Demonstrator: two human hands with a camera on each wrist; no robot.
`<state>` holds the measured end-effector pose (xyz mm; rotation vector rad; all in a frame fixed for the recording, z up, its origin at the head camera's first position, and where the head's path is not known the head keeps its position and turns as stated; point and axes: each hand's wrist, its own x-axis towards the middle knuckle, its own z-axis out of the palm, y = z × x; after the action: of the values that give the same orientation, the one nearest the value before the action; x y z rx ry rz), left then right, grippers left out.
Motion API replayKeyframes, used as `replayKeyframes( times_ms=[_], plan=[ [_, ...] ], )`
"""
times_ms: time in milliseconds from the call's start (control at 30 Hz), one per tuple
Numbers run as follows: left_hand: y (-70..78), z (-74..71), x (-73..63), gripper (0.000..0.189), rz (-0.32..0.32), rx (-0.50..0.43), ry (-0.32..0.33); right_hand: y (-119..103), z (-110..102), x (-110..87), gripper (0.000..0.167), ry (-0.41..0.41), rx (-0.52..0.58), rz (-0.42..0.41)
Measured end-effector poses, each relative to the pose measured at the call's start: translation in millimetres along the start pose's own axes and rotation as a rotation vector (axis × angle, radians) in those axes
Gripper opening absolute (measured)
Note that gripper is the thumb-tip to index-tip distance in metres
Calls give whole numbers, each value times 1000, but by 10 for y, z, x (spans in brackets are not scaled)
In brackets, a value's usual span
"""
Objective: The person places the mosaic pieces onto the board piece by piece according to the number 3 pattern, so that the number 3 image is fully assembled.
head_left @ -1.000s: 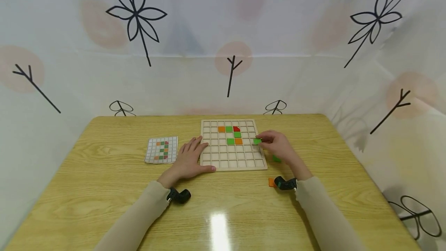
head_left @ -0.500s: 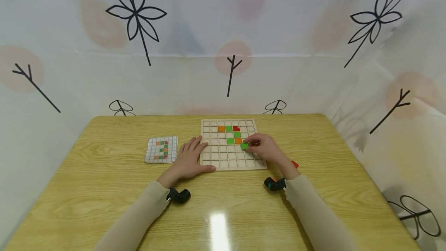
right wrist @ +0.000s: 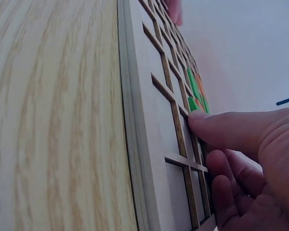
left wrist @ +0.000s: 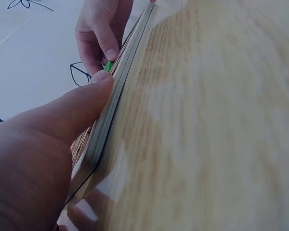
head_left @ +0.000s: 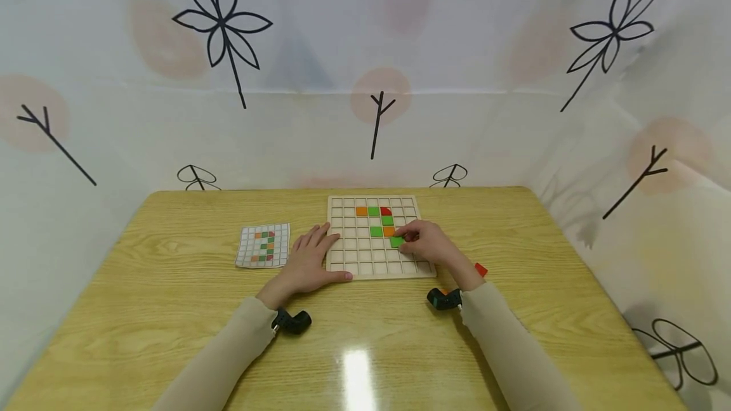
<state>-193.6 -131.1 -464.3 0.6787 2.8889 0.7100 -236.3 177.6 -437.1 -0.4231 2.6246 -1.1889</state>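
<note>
A wooden grid board (head_left: 354,268) lies on the table. My right hand (head_left: 428,245) pinches a green square tile (head_left: 396,243) between thumb and fingers, low over the board just below an orange tile (head_left: 389,231). In the right wrist view the held tile (right wrist: 192,104) sits tilted at the grid ridges; whether it is seated in a cell I cannot tell. My left hand (head_left: 308,265) rests spread at the board's left side, its thumb on the front left corner. Several green, orange and red tiles fill cells in the board's upper middle.
A paper card (head_left: 263,245) printed with a coloured grid pattern lies left of the board. On the right a red tile (head_left: 481,269) shows beside my right forearm. An orange tile (head_left: 445,292) is mostly hidden behind the right wrist camera (head_left: 442,299).
My right hand has carried the green tile left from the board's right edge to beneath the orange tile, and lowered it slightly. The left hand has stayed in place.
</note>
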Motion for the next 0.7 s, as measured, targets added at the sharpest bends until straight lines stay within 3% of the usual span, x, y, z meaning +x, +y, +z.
replayKeyframes(
  times_ms=[700],
  plan=[
    [20, -13, -12, 94, -1, -9, -2, -38, -2, 39, 27, -23, -6, 4]
  ],
)
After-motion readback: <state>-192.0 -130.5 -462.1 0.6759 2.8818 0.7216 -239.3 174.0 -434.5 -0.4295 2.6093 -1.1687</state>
